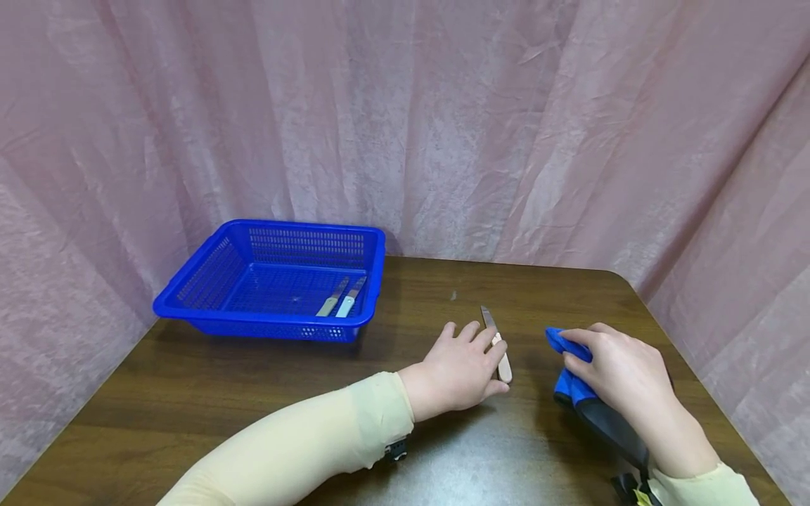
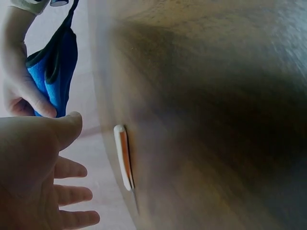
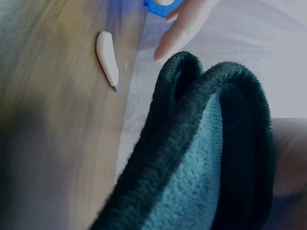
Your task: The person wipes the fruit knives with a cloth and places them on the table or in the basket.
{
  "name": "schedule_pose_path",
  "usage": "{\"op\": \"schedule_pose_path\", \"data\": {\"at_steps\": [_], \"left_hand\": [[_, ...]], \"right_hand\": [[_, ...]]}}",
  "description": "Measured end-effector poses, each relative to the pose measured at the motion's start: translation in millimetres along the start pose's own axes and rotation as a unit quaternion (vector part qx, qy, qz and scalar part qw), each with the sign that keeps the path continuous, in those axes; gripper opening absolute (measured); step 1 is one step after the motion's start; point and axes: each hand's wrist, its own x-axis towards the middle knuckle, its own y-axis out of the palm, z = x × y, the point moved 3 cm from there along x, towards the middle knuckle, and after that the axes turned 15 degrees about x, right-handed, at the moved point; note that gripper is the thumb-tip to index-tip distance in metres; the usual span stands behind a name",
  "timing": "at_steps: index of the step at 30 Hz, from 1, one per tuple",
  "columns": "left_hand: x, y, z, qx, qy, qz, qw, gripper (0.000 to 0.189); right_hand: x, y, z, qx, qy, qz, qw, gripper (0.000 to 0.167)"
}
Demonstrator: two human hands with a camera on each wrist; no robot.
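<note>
A small knife (image 1: pixel 504 367) with a whitish handle and short metal blade lies on the table. In the left wrist view, an orange strip shows along the knife's (image 2: pixel 122 158) handle. Over it my left hand (image 1: pixel 458 365) is spread with straight fingers, and the fingers overlap part of the knife in the head view. My right hand (image 1: pixel 623 365) pinches a folded blue cloth (image 1: pixel 572 386) with dark edging, to the right of the knife. Close to the right wrist camera, the cloth's dark border (image 3: pixel 230 72) fills much of that view.
A blue perforated plastic basket (image 1: pixel 268 329) stands at the back left. Inside it, near its right wall, lie a knife with a yellowish handle (image 1: pixel 328 306) and one with a white handle (image 1: pixel 346 306). A pink curtain (image 1: pixel 430 126) hangs behind the brown wooden table (image 1: pixel 430 295).
</note>
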Motion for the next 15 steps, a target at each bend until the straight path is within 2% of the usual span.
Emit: {"op": "schedule_pose_path", "data": {"at_steps": [8, 15], "left_hand": [[5.4, 5.3, -13.1, 0.000, 0.005, -0.018, 0.9998, 0.058], [9.0, 11.3, -17.2, -0.017, 0.014, -0.002, 0.9998, 0.055]], "right_hand": [[-4.8, 0.7, -9.0, 0.000, 0.012, 0.006, 0.9999, 0.035], [-4.6, 1.5, -8.8, -0.002, 0.011, 0.006, 0.9999, 0.035]]}}
